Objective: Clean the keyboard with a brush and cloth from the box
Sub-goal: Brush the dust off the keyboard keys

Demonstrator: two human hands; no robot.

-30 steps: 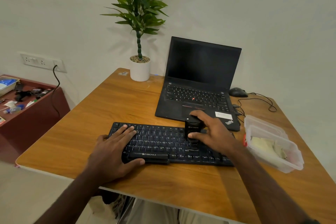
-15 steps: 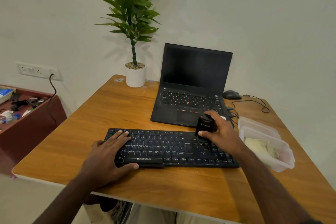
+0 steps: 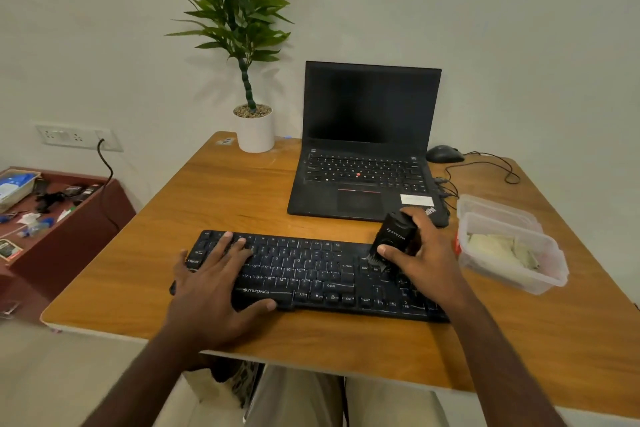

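Note:
A black keyboard (image 3: 311, 274) lies across the near middle of the wooden table (image 3: 214, 198). My left hand (image 3: 214, 284) rests flat on its left end, fingers spread over the keys and thumb on the front edge. My right hand (image 3: 422, 256) grips a stubby black brush (image 3: 394, 236), whose bristles touch the keys at the keyboard's right part. To the right stands a clear plastic box (image 3: 550, 274) holding a pale folded cloth (image 3: 498, 246).
An open black laptop (image 3: 367, 149) sits just behind the keyboard, with a black mouse (image 3: 443, 153) and its cable to the right. A potted plant (image 3: 254, 128) stands at the back edge. A low red cabinet (image 3: 69, 218) with clutter is on the left.
My right hand has carried the brush rightward along the keyboard, from its middle to its right part. My left hand stays on the left end. The camera has shifted slightly.

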